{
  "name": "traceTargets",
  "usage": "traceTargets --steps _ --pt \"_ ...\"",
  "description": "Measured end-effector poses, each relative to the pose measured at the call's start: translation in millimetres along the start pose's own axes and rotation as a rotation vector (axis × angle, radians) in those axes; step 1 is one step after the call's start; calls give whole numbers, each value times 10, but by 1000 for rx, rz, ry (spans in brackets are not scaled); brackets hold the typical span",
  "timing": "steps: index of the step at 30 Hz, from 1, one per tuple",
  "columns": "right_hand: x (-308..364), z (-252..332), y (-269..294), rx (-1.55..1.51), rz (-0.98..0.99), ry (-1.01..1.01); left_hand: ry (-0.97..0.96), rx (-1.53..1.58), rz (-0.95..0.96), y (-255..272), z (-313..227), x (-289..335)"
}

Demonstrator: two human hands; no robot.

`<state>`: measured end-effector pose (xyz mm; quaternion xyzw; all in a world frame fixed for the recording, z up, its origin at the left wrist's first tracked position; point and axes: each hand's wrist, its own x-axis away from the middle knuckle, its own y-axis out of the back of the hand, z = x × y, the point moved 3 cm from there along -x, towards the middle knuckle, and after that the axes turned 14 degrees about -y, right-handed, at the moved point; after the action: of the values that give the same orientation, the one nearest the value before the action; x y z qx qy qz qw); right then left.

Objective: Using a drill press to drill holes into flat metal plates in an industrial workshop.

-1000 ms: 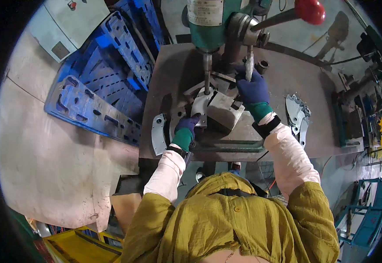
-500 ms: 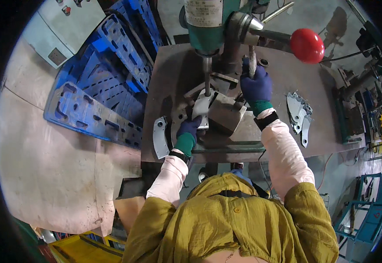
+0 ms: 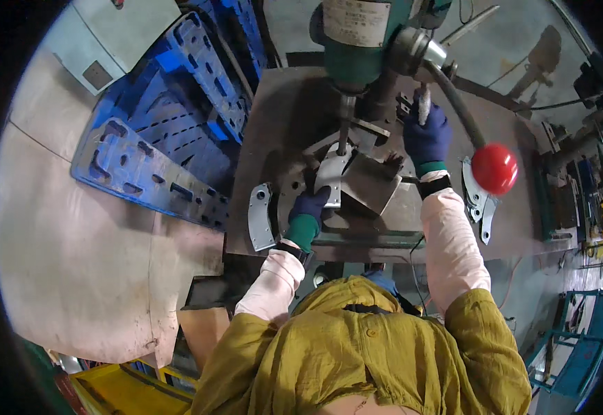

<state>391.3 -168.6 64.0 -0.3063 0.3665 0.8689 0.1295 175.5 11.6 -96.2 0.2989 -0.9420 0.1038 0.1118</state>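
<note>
In a dark blue glove, my left hand [image 3: 310, 204] is closed on the near end of a curved metal plate [image 3: 330, 181]. The far part of this plate lies under the spindle [image 3: 345, 117] of a green drill press [image 3: 351, 62], whose tool comes down onto it. My right hand [image 3: 427, 140], gloved too, grips a wrapped feed lever [image 3: 424, 105] at the press's right side. A second lever from the same hub ends in a red ball knob [image 3: 494, 169], right of my right forearm. An angular metal block [image 3: 369, 183] sits against the plate's right side.
Left of my left hand lies another curved plate [image 3: 261, 218]. Several flat metal parts [image 3: 478, 197] are heaped on the worktable [image 3: 516, 225] at the right. Blue plastic pallets [image 3: 142, 162] stand left of the table, beside a grey cabinet [image 3: 101, 41].
The feed levers have turned: the red ball knob has swung down toward me. My right hand still grips its lever, and my left hand stays on the plate. The whole view has shifted slightly.
</note>
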Motion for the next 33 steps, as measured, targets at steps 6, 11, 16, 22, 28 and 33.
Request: traceTargets --steps 6,11,16,22,28,33 --pt "-680 -317 -96 168 -59 30 -33 -120 -40 -91 -250 117" --pt "-835 -116 69 -38 -118 122 -178 -399 -48 -91 -388 220" --pt "-345 -643 -210 -166 -49 143 -56 -600 -40 -175 -181 -53" --pt "375 254 287 -577 612 -484 -1 -339 -82 100 219 -237" --pt "409 1312 1342 -1550 1197 -869 -18 -126 -48 -80 -32 -51" --pt "-192 1431 1390 -1902 1349 -675 -136 -152 -68 -151 -93 -12"
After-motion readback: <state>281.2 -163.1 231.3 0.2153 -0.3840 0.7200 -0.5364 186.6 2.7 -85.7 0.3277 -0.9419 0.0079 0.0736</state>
